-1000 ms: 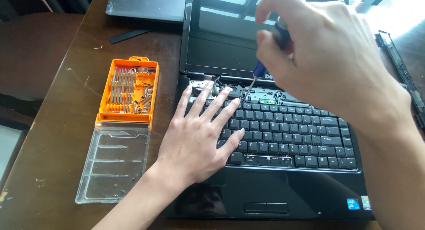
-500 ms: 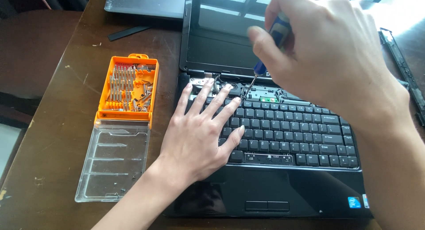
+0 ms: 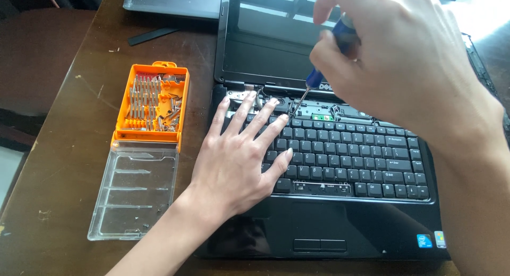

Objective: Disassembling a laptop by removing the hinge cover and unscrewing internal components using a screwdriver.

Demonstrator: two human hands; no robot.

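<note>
The head camera is looking down at a dark brown wooden table (image 3: pixel 69 164) with a black laptop (image 3: pixel 329 228) lying open on it, near the table's right edge.

The right hand (image 3: pixel 404 69) is hovering over the laptop's hinge area, its grip closing around the blue handle of a small screwdriver (image 3: pixel 324 69). The thin metal shaft is angling down and left, and its tip is meeting the exposed strip just above the keyboard (image 3: pixel 350 154), where the cover is off and metal parts and a small green board are showing.

The left hand (image 3: pixel 239 159) is lying flat, grip open and fingers spread, pressing on the left part of the keyboard, with the fingertips (image 3: pixel 249 98) reaching the exposed strip. It is holding nothing.

To the left of the laptop, an orange bit case (image 3: pixel 153 103) is lying open. Rows of silver screwdriver bits are standing in its slots, and a few loose metal pieces are lying in its right half. Its clear plastic lid (image 3: pixel 135 193) is folding out flat toward the table's near edge and is holding nothing.

At the table's far edge, a flat dark panel (image 3: pixel 170 1) and a thin black strip (image 3: pixel 154 36) are lying. The tabletop is showing scratches and pale specks. Bright daylight is reflecting in the laptop's dark screen (image 3: pixel 276 21).
</note>
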